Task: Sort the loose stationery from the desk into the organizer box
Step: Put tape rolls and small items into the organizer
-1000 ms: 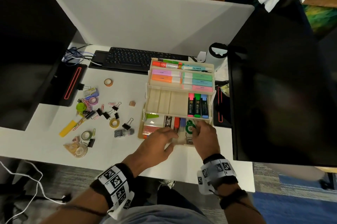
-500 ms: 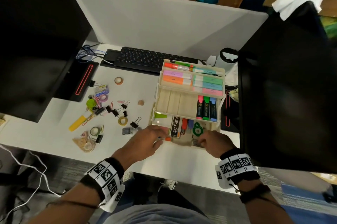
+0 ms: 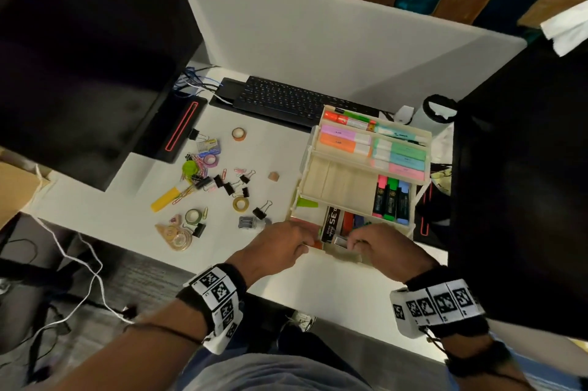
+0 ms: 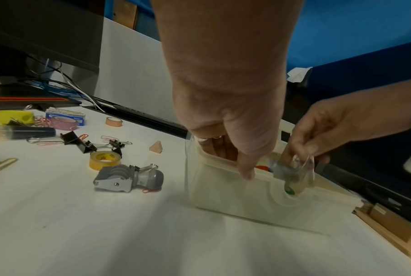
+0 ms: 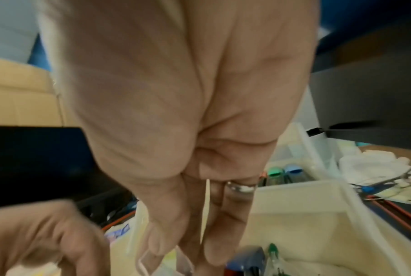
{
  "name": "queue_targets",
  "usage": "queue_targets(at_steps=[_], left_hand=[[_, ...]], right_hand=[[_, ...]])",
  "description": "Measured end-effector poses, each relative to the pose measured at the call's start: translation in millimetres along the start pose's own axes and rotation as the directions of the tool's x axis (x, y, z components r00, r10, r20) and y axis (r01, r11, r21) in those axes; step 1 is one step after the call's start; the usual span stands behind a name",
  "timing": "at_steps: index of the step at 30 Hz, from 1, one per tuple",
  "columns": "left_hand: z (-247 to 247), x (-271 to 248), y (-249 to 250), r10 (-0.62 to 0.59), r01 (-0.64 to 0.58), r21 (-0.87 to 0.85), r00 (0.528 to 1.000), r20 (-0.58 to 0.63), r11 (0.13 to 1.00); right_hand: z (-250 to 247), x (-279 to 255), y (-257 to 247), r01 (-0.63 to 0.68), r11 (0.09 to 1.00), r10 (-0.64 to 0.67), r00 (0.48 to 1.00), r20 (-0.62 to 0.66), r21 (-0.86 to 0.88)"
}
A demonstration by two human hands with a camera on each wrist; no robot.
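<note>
- Lower centre: left hand (image 3: 280,247) curls over the near rim of the box (image 3: 423,149), thumb outside.
- Right hand (image 3: 381,247) pinches a small clear item (image 4: 294,171) just above the front tray.
- Box, right of centre: markers and highlighters (image 3: 389,198) already filed.
- Left on the table (image 3: 143,215): clips (image 3: 227,188), tape rolls (image 3: 240,203), staple box (image 3: 208,146) unsorted. Judged roughly half done.

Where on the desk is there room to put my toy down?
Bare desk lies between the organizer box and the near edge. Another patch sits between the orange tape roll and the box. Left of the box, binder clips and tape crowd it.
</note>
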State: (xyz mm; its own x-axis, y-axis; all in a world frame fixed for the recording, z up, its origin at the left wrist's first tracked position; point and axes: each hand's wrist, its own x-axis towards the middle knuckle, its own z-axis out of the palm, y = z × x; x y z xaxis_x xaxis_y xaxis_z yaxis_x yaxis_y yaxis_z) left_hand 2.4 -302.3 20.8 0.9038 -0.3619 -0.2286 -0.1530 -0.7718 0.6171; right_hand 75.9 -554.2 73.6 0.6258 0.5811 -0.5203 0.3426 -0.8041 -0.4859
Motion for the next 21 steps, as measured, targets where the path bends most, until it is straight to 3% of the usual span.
queue_targets(at_steps=[4,8,11,21], left_hand=[[-3,-5,-10,0.055,-0.06,-0.094,0.997,-0.051,0.994],[-14,-22,-23,0.018,-0.047,-0.132,0.977,-0.214,0.99],[-23,-36,-47,-0.114,0.076,-0.14,0.951,-0.288,0.987],[-50,-58,-124,-0.444,0.452,-0.033,0.855,-0.27,0.891]], right_hand=[[14,23,-12,-0.046,0.984,0.058,0.996,0.068,-0.175],[22,36,-10,-0.092,0.961,0.137,0.978,0.16,-0.26],[20,39,-9,-0.102,0.959,0.153,0.971,0.181,-0.264],[20,45,-25,-0.174,0.899,0.266,0.946,0.186,-0.403]])
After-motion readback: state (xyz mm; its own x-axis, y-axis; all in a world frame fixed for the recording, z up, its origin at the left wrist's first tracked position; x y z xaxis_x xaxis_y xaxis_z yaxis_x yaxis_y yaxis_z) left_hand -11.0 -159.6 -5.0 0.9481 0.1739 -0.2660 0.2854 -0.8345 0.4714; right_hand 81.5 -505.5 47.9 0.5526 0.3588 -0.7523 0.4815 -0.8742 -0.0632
